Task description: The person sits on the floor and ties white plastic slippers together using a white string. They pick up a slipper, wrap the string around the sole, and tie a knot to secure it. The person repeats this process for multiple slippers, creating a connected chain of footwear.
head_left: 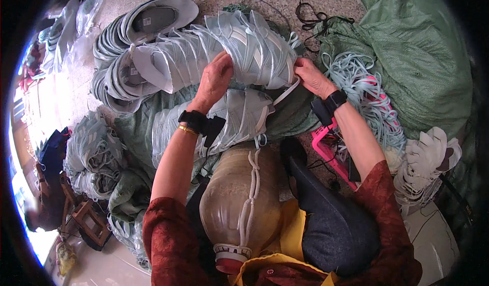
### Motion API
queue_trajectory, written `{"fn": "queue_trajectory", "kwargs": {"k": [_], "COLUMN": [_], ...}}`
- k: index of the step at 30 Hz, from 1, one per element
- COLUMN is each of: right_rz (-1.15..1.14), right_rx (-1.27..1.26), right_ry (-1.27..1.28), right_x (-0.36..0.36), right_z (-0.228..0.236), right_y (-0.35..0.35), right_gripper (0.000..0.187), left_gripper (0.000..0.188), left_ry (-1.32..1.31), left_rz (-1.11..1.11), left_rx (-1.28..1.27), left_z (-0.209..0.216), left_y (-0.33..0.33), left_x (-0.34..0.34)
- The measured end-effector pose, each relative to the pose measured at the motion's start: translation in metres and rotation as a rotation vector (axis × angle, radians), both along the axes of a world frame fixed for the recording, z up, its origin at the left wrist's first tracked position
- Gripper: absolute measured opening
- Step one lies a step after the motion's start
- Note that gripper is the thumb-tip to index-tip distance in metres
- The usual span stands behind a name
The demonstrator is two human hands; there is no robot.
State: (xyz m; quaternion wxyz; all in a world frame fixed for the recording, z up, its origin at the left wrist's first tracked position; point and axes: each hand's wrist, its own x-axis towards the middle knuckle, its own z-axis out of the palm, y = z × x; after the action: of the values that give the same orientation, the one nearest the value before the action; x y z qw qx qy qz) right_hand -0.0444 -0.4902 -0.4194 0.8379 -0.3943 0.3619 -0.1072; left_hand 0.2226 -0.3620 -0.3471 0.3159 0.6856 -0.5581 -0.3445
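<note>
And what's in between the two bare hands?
Overlapping pale grey-blue mesh shoe uppers lie there in a row; the head view shows it.

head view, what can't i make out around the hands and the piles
All in the head view:
Left hand: fingertips, hidden by the hand itself and the stacked shoe uppers.
Right hand: exact finger grip, partly hidden by the hand.
Green sack: whether it holds anything, hidden by its fabric.
Pink frame: its right side, behind the right forearm.
Insole label: too small to read.
</note>
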Motion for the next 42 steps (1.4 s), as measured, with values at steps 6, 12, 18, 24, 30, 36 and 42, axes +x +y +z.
{"fn": "queue_trajectory", "kwargs": {"k": [6,12,18,24,30,36,42], "right_rz": [0.065,0.001,0.045,-0.021,-0.005,-0.006,-0.066], "right_rx": [0.064,0.085,0.056,0.089,0.049,0.025,-0.073], "right_ry": [0.022,-0.021,-0.011,-0.061,0.025,0.040,0.211], "right_x": [-0.016,-0.013,-0.005,-0.013,-0.011,0.001,-0.005], "right_z": [-0.004,0.005,-0.002,0.002,-0.001,0.008,-0.020], "right_y": [0.002,0.011,0.012,0.004,0.004,0.014,0.008], "right_gripper": [0.033,0.040,0.041,0.036,0.040,0.041,0.038], "left_gripper": [0.039,0.036,0.033,0.036,0.037,0.039,0.036], "left_ry": [0.596,0.598,0.273,0.416,0.569,0.549,0.672], "left_rz": [-0.030,-0.056,-0.124,-0.184,-0.162,-0.197,-0.146], "left_rx": [0.321,0.366,0.361,0.349,0.414,0.338,0.442], "left_z": [-0.003,-0.002,-0.021,-0.005,-0.006,-0.012,-0.010], "left_y": [0.006,-0.005,-0.012,-0.016,-0.012,-0.018,-0.016], "left_x": [-0.015,-0.011,0.002,0.001,-0.014,-0.008,-0.021]}}
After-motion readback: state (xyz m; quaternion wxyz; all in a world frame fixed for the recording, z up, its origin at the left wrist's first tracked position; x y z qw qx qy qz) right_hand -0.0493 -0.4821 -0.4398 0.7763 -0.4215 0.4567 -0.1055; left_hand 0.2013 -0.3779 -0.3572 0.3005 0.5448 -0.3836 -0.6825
